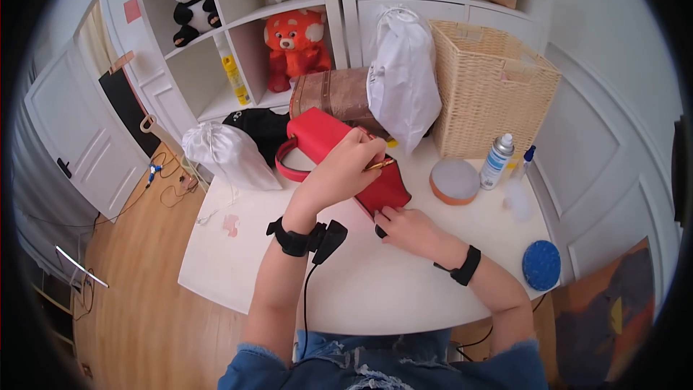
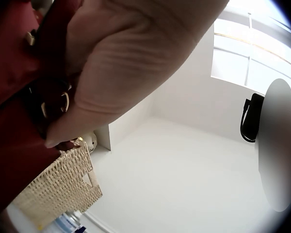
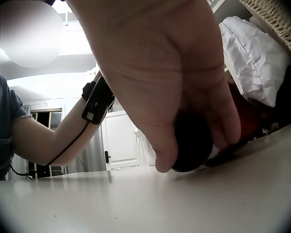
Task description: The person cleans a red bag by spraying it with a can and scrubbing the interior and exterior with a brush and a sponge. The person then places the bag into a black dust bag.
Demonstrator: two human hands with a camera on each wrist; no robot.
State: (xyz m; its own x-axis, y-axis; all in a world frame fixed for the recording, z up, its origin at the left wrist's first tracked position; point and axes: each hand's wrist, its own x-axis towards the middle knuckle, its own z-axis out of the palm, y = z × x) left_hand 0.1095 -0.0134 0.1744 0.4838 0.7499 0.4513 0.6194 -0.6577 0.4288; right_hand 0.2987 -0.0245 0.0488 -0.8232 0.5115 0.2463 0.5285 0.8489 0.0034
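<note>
A red handbag [image 1: 317, 133] lies tilted on the white table, its strap looped out at the left. My left hand [image 1: 345, 167] grips its upper part beside the gold-coloured hardware; in the left wrist view the thumb of that hand [image 2: 121, 73] presses close to a gold ring [image 2: 65, 102]. At the bag's lower edge, my right hand [image 1: 415, 232] holds a small black round-ended object [image 3: 193, 143] between thumb and fingers. Its far end is hidden by the hand, and I cannot tell what kind of thing it is.
Right of the bag stand a round grey-topped orange pad [image 1: 454, 181], a spray can [image 1: 497, 162] and a blue round pad [image 1: 541, 265]. Behind are a wicker basket [image 1: 491, 94], a white drawstring bag [image 1: 404, 79] and a brown case [image 1: 328, 94]. Another white bag [image 1: 227, 155] lies left.
</note>
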